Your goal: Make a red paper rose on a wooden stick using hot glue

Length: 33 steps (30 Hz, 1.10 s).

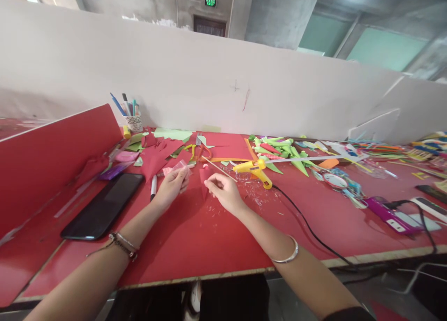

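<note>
My left hand (171, 188) is closed around a small clear plastic bag (182, 165) that looks pink inside. Just right of it, a red paper cone (203, 177) points toward me, a small pink ball at its wide end. The fingers of my right hand (225, 191) are pinched together at the cone's right edge; whether they grip the cone or something tiny is hidden. Beyond that hand a yellow glue gun (253, 168) rests with a long translucent glue stick (307, 158) in its back. A marker (153, 186) lies beside my left hand.
A black phone (104, 207) lies at left near a red upright panel (56, 167). Red paper scraps (159, 153), orange-handled scissors (204, 151) and green paper cones (286, 149) fill the back. The glue gun's black cord (307, 223) runs off the front edge. A purple power strip (393, 216) sits right.
</note>
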Each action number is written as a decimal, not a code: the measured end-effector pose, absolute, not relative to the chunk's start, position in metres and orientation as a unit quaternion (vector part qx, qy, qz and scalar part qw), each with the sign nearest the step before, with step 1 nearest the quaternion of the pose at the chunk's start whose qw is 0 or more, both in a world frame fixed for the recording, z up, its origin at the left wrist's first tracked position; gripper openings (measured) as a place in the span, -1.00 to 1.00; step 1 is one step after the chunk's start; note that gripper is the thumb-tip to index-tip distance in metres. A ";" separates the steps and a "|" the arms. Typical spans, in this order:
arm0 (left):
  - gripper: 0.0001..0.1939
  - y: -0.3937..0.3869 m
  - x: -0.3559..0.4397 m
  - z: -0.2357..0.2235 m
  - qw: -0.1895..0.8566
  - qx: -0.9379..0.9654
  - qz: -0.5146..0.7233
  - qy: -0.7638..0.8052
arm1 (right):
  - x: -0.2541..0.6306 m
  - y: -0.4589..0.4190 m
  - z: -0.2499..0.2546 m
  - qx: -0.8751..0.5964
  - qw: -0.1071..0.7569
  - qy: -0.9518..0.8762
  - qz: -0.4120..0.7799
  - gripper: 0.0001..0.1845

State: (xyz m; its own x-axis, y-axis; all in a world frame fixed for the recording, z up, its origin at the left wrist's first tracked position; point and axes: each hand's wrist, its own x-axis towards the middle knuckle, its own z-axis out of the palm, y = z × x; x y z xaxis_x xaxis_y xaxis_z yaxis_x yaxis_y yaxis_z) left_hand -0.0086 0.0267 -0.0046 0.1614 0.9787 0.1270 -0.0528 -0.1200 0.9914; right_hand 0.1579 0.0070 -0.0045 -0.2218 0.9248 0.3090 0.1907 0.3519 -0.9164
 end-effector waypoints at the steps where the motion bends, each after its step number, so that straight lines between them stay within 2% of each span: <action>1: -0.70 0.027 -0.009 -0.005 0.509 0.565 0.495 0.421 | 0.158 0.007 -0.005 -0.413 0.468 -0.681 0.382 -0.80; 4: -0.83 0.030 -0.009 -0.009 0.477 0.601 0.472 0.433 | 0.157 0.008 -0.007 -0.406 0.461 -0.694 0.376 -0.84; 7: -0.76 0.033 -0.010 -0.015 0.422 0.648 0.446 0.451 | 0.156 0.009 -0.010 -0.394 0.468 -0.700 0.368 -0.81; 10: -0.70 0.034 -0.010 -0.019 0.323 0.702 0.414 0.481 | 0.156 0.010 -0.013 -0.381 0.482 -0.699 0.366 -0.80; 14: -0.68 0.035 -0.005 -0.018 0.227 0.738 0.370 0.516 | 0.156 0.011 -0.013 -0.370 0.500 -0.668 0.407 -0.81; 20: -0.69 0.040 0.009 -0.011 0.119 0.757 0.228 0.601 | 0.157 0.010 -0.006 -0.366 0.529 -0.628 0.439 -0.84; 27: -0.85 0.040 0.029 -0.005 0.103 0.748 0.197 0.625 | 0.157 0.010 -0.007 -0.368 0.534 -0.640 0.412 -0.88; 33: -0.71 0.035 0.025 -0.009 0.128 0.753 0.237 0.601 | 0.161 0.013 -0.005 -0.363 0.555 -0.614 0.429 -0.82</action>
State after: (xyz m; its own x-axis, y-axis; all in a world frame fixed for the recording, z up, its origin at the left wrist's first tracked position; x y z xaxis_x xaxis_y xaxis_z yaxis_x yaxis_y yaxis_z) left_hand 0.0254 0.0351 -0.0089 0.1666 0.9650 0.2025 0.8437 -0.2458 0.4771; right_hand 0.1605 0.0133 -0.0050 -0.1212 0.9214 0.3693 -0.0298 0.3685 -0.9292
